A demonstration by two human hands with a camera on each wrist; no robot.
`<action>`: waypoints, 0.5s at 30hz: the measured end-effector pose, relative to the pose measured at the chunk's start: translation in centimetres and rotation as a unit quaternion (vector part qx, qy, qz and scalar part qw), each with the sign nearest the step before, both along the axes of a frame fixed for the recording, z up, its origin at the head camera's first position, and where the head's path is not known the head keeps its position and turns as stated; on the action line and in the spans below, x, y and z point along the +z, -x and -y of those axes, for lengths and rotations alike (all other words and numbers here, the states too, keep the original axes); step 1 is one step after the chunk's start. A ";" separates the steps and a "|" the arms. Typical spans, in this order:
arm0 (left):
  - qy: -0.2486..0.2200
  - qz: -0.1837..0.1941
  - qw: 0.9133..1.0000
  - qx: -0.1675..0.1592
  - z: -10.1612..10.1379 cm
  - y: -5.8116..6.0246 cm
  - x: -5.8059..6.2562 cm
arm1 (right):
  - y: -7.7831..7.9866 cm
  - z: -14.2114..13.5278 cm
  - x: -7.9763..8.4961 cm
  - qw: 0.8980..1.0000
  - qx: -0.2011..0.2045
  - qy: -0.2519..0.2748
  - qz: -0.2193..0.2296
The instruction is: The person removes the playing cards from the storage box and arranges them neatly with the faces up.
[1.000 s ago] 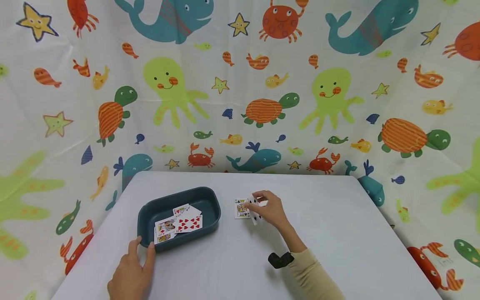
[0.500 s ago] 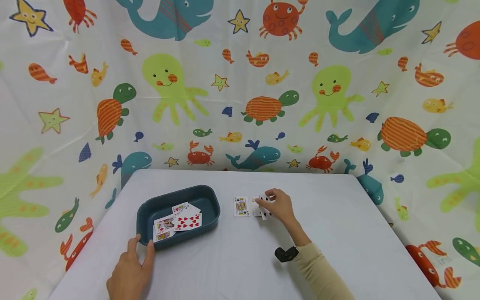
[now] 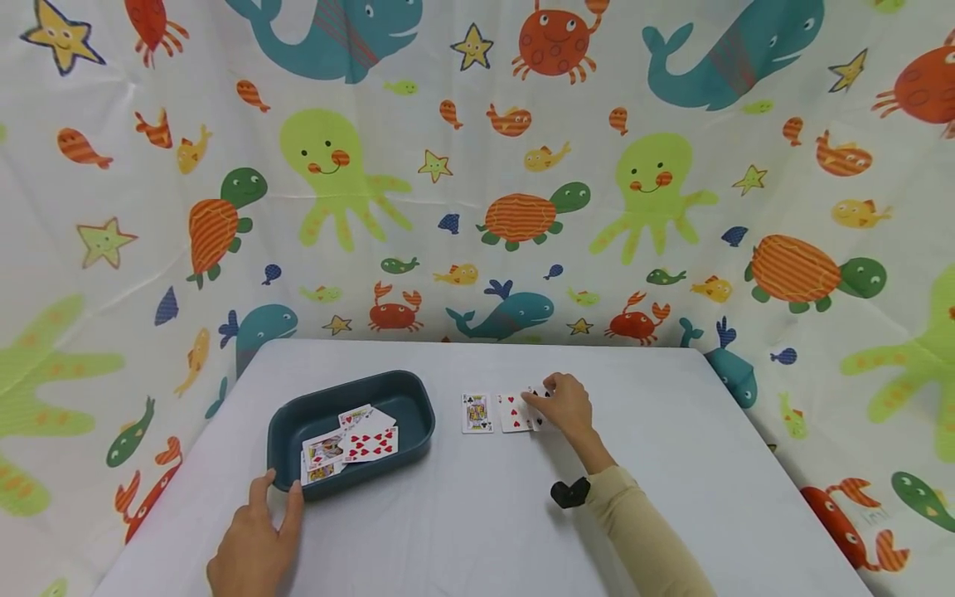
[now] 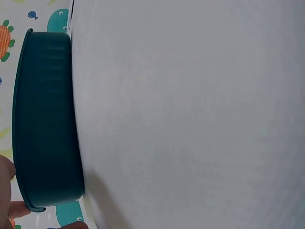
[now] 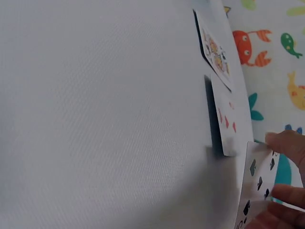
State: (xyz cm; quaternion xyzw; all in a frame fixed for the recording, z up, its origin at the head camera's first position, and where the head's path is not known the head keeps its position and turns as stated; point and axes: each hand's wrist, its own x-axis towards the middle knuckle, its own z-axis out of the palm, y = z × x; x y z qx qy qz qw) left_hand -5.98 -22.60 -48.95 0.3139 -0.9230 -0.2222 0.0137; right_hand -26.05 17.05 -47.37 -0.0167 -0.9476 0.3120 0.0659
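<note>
In the head view my left hand (image 3: 254, 539) rests its thumb and a fingertip on the rim at the near left corner of a dark teal tub (image 3: 351, 484). Several playing cards lie face up inside, among them a hearts card (image 3: 370, 444) and a face card (image 3: 323, 450). My right hand (image 3: 569, 406) pinches a spades card (image 5: 257, 174), standing on edge in the right wrist view. Left of that hand a red-pip card (image 3: 511, 414) lies on the table, apart from a king of clubs (image 3: 477, 414). My fingers partly hide the spades card in the head view.
A white cloth covers the table (image 3: 462, 531). Behind and beside it hangs a curtain (image 3: 418, 207) printed with sea animals. A black band (image 3: 570, 493) sits at my right wrist, below the tan sleeve (image 3: 634, 522).
My right hand has moved right from beside the king with the spades card. The red-pip card now lies exposed on the table. My left hand has stayed at the tub.
</note>
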 end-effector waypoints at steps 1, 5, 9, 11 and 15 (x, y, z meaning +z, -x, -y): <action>-0.001 0.000 1.000 0.000 0.0 0.0 0.0 | 0.1 0.0 0.0 1.000 -0.002 -0.005 0.005; -0.004 0.002 1.000 -0.002 0.0 0.0 -0.1 | 0.7 -0.3 -0.5 0.999 -0.007 -0.031 0.020; -0.003 -0.001 1.000 -0.001 0.0 -0.1 -0.1 | 1.2 -0.5 -0.9 0.998 -0.007 -0.057 0.023; -0.003 -0.001 1.000 0.000 0.0 -0.1 -0.1 | 1.4 -0.5 -1.1 0.997 -0.007 -0.071 0.023; -0.003 0.000 1.000 0.000 0.0 -0.1 -0.1 | 1.6 -0.4 -1.2 0.995 -0.011 -0.091 0.024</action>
